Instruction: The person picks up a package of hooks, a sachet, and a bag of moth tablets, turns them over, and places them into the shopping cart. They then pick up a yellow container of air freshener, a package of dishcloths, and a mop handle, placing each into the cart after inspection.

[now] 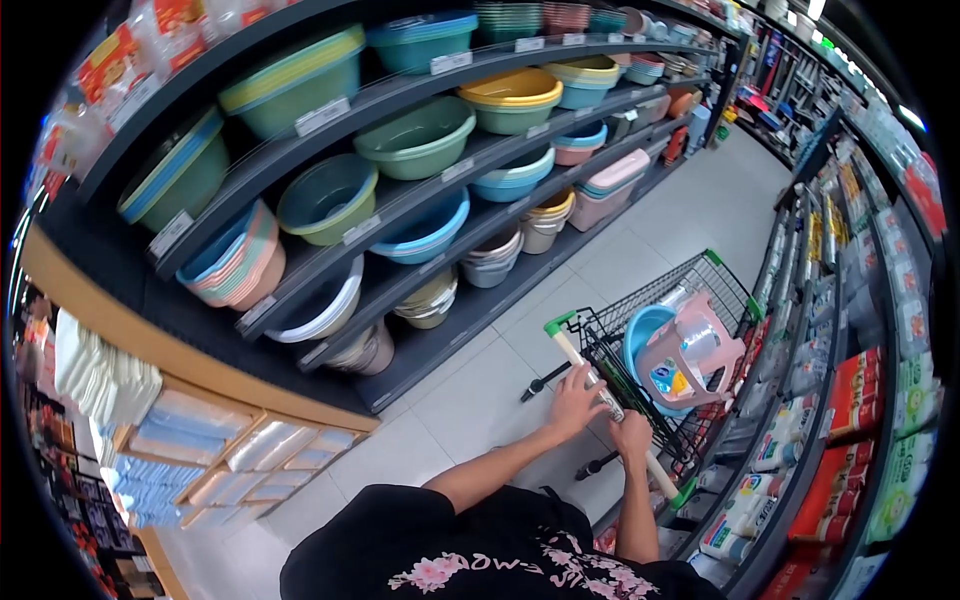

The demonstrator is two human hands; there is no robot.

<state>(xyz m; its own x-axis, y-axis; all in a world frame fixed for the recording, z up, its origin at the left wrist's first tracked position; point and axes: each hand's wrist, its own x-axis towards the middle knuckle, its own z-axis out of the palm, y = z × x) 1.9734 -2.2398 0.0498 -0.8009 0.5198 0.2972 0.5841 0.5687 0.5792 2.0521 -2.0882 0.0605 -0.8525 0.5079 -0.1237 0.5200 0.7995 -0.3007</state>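
A black wire shopping cart (620, 335) with green corner pieces stands in front of me in the aisle. My left hand (577, 402) is closed loosely over the cart's pale handle (567, 347), near its middle. Close beside it, my right hand (632, 437) is wrapped around the same bar. In the basket lie a blue plastic basin (638, 330) and a pink-grey plastic stool (705, 340) with a coloured label. The stool rests tilted over the basin, covering part of it. A clear-wrapped item beside them is hard to make out.
Dark shelves (400, 200) on the left hold stacked basins (415, 138) and buckets (492, 258). On the right, shelves carry packaged paper goods (840, 480) close to the cart. Folded towels (190, 425) fill a wooden rack at lower left. Tiled floor (690, 195) runs ahead.
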